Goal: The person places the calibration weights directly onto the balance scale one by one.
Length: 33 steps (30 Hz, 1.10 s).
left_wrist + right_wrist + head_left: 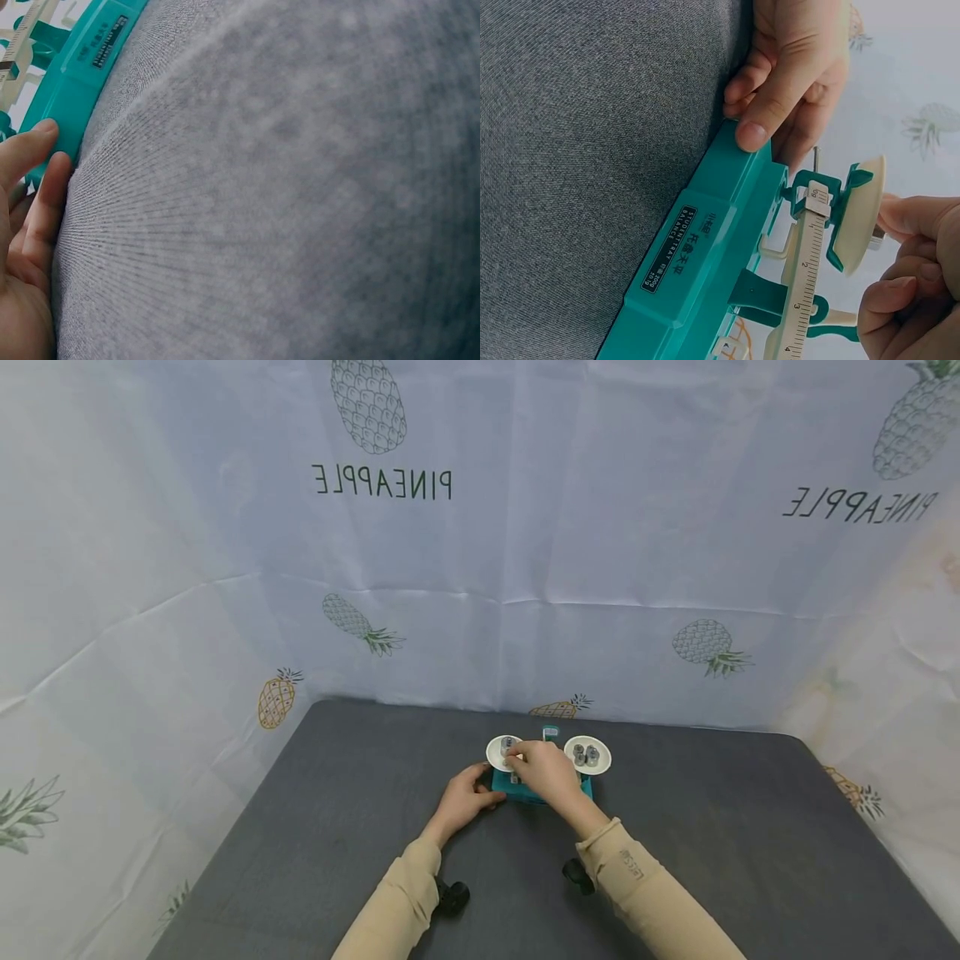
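A teal tray balance (517,787) stands on the dark table, with a white pan on each side. My left hand (461,802) grips the left end of its base, thumb on the front and fingers round the end. Over the left pan (492,755), my right hand (549,771) reaches in with thumb and forefinger close together and the other fingers curled. Beside those fingertips is a grey metal piece (507,743); its side shows above the pan rim (883,176). That rim hides the fingertips. Small grey metal pieces (592,755) lie in the right pan (602,765).
A ruled beam (804,262) with a slider (817,202) runs across the balance front. The dark table (315,843) extends around it. Behind hangs a white pineapple-print cloth (480,560). Black wrist devices (453,898) sit under both sleeves.
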Motion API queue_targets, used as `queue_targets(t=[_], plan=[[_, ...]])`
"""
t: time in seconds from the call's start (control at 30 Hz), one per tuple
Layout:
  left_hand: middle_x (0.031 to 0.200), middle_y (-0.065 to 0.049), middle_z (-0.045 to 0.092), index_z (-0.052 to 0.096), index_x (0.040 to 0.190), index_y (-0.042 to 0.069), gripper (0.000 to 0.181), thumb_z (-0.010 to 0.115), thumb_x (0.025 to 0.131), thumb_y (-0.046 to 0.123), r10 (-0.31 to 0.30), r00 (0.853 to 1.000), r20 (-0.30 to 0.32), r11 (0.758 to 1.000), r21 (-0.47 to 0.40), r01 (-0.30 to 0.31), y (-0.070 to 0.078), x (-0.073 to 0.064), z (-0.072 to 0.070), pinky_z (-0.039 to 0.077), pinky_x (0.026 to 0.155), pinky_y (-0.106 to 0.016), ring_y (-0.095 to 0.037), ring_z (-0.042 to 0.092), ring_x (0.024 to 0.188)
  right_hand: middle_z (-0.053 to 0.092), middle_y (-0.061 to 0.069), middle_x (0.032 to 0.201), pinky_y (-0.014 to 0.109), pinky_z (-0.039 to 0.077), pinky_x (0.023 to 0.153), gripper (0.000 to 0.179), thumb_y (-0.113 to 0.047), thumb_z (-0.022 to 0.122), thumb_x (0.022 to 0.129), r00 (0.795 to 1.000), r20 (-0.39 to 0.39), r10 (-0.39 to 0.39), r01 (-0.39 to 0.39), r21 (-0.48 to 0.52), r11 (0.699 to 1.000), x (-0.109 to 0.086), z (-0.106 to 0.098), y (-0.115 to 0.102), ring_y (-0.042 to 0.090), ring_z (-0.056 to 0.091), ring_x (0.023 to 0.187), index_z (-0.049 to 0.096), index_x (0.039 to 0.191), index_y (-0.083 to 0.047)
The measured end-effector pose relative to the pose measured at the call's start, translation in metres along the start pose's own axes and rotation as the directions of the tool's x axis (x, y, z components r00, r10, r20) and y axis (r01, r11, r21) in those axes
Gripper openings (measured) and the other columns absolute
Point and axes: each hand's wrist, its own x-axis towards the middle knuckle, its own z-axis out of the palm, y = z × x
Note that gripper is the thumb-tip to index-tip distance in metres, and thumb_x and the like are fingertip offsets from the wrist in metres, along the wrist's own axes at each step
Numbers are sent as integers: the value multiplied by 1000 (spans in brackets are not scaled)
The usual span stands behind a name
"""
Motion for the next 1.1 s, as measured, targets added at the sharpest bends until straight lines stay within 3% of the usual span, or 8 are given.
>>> queue_targets(t=[0.33, 0.67, 0.87, 1.03, 1.1], plan=[[72, -5, 66, 50, 132, 10, 57, 70, 83, 29, -9, 1000, 11, 1000, -2, 9, 1, -2, 2, 49, 66, -26, -10, 62, 62, 67, -2, 66, 21, 28, 38, 16, -22, 63, 88, 1000, -31, -7, 7, 13, 1000, -4, 1, 1, 7, 39, 40, 74, 97, -16], [73, -6, 66, 49, 133, 8, 58, 70, 83, 27, 1, 1000, 0, 1000, 4, -1, 1, -2, -1, 50, 66, -26, -8, 62, 62, 72, 1, 80, 21, 32, 44, 18, -23, 64, 87, 999, -51, -10, 14, 81, 997, -15, -8, 2, 6, 44, 46, 74, 100, -15], [73, -8, 67, 46, 135, 3, 60, 69, 84, 25, -9, 1000, -1, 1000, -5, 8, 2, -8, -3, 49, 67, -26, -9, 62, 63, 69, 2, 73, 23, 30, 45, 20, -26, 63, 88, 998, 16, 64, -66, 189, 980, -26, -20, 1, 10, 33, 43, 73, 102, -15], [76, -11, 69, 41, 139, 2, 63, 67, 86, 24, -65, 997, 50, 996, -50, 67, 8, -21, -8, 50, 69, -28, -11, 64, 67, 54, -2, 56, 23, 30, 46, 20, -28, 63, 89, 996, 28, 86, -90, 231, 969, -38, -34, 7, 10, 33, 45, 73, 102, -16], [77, -13, 69, 42, 138, 2, 61, 66, 87, 24, -76, 995, 71, 995, -61, 81, 12, -27, -10, 51, 70, -28, -13, 65, 69, 54, -4, 58, 23, 31, 46, 19, -27, 64, 88, 996, 14, 88, -88, 232, 969, -44, -38, 11, 10, 35, 47, 73, 101, -17]])
